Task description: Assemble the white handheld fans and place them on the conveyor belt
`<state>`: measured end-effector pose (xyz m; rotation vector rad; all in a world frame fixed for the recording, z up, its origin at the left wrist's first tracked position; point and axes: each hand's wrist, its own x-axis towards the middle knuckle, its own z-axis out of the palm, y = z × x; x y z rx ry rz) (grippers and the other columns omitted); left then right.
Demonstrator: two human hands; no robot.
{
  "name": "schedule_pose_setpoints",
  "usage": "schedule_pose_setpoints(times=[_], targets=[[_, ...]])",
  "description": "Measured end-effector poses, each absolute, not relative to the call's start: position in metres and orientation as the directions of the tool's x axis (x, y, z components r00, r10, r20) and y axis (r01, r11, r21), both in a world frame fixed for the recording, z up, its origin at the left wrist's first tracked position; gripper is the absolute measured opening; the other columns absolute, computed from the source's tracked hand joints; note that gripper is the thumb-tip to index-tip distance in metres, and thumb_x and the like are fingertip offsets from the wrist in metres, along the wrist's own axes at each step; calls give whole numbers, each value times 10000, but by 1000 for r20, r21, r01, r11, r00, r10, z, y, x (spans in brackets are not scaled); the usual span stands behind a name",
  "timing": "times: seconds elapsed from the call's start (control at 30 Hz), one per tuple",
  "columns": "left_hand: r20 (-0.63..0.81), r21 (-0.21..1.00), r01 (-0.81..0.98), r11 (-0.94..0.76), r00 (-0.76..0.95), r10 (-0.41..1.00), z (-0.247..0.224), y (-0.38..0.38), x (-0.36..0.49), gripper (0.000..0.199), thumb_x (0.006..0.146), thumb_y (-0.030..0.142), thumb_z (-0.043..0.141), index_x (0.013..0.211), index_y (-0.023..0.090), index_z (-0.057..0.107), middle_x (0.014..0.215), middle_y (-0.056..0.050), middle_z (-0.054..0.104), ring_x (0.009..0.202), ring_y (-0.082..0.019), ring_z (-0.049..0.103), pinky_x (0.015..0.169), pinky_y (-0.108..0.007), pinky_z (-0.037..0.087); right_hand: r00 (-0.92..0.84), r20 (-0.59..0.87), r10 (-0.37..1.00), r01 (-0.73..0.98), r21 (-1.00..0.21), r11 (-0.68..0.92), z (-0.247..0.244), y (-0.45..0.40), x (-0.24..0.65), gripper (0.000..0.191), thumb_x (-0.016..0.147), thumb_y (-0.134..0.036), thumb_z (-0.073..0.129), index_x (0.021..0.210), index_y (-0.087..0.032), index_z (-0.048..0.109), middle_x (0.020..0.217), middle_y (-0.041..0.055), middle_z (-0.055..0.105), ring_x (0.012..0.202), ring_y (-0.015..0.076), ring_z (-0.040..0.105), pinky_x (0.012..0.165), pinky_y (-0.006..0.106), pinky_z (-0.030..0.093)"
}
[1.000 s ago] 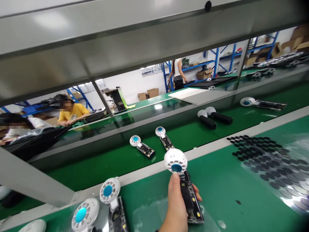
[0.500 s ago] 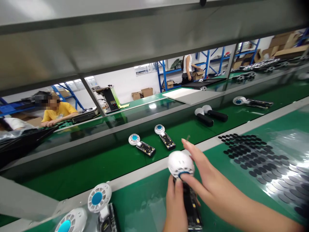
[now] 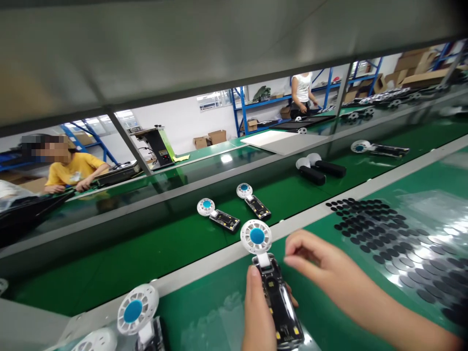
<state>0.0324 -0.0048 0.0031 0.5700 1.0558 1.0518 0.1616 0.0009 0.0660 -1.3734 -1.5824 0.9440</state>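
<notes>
My left hand (image 3: 256, 312) grips a small hand-held fan (image 3: 272, 287) by its open black handle, where the circuit board shows. Its white round head with a blue centre (image 3: 256, 236) is unfolded and faces up toward me. My right hand (image 3: 321, 265) hovers just right of the fan's neck, fingers loosely curled with the tips pinched; I cannot tell whether anything is between them. It does not touch the fan.
Another unfinished fan (image 3: 137, 312) lies at the lower left. Two more (image 3: 218, 215) (image 3: 254, 201) ride the green conveyor belt (image 3: 146, 253), with black-handled fans (image 3: 318, 170) further along. A sheet of several black round pads (image 3: 395, 239) lies at my right. People work beyond the belt.
My right hand came in, touched the fan's head, then drew back to the right. The head went from folded down to upright, blue centre showing. The view shifted right.
</notes>
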Motion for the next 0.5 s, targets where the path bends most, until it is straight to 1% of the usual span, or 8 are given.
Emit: schedule_pose_setpoints(times=[0.07,0.13,0.17,0.23,0.3,0.4,0.43,0.5], targets=[[-434,826,-361,434,86,897,4,-4,31,612,732,681,332,737,114,563,536,-63,621,460,-158,558,453,-247,371,-237,-24,971,312,-949,52,65,-4,158,131,784,-162,446,667,-220,455,801,-37,454,658,106,510,614,223,427],[-443,839,-318,442,74,894,7,-5,30,633,746,676,303,760,107,581,516,-64,618,502,-180,579,463,-254,381,-303,-76,950,260,-965,6,64,-3,154,145,785,-137,421,666,-214,448,828,-38,429,628,89,519,576,206,436],[-447,842,-305,446,69,892,9,-6,30,630,746,674,307,768,110,584,509,-62,618,515,-188,585,463,-256,384,-309,-87,947,272,-962,0,64,-2,152,150,793,-136,408,671,-214,447,831,-37,423,629,89,521,564,203,436],[-454,844,-303,443,37,890,11,-8,32,589,734,666,354,772,128,590,519,-57,628,562,-201,603,485,-259,404,-284,-101,954,382,-924,16,65,1,149,161,807,-140,397,676,-217,451,816,-34,429,665,103,520,566,207,427],[-457,848,-314,427,-24,889,12,-9,33,550,716,657,407,779,149,606,578,-64,655,661,-227,625,553,-282,443,-249,-98,964,527,-849,50,67,2,147,170,811,-130,396,683,-220,461,806,-29,448,710,122,512,613,226,420],[-448,860,-319,397,-104,888,7,-9,33,515,694,637,466,847,171,624,826,-94,693,902,-282,602,731,-345,460,-222,-91,971,651,-755,78,71,0,143,175,818,-120,398,694,-218,472,827,-21,471,738,134,507,675,258,413],[-445,866,-312,391,-124,887,4,-8,32,499,691,620,490,881,178,623,934,-96,680,1001,-291,562,802,-352,439,-216,-93,972,669,-740,78,72,-1,142,177,821,-120,394,695,-217,473,836,-18,473,737,135,508,676,261,414],[-445,873,-299,386,-163,880,-2,-7,30,465,688,574,534,944,194,611,1117,-83,618,1174,-280,433,938,-339,351,-199,-97,975,694,-716,70,72,-2,139,181,822,-114,393,694,-214,471,843,-14,476,741,137,511,672,263,416]])
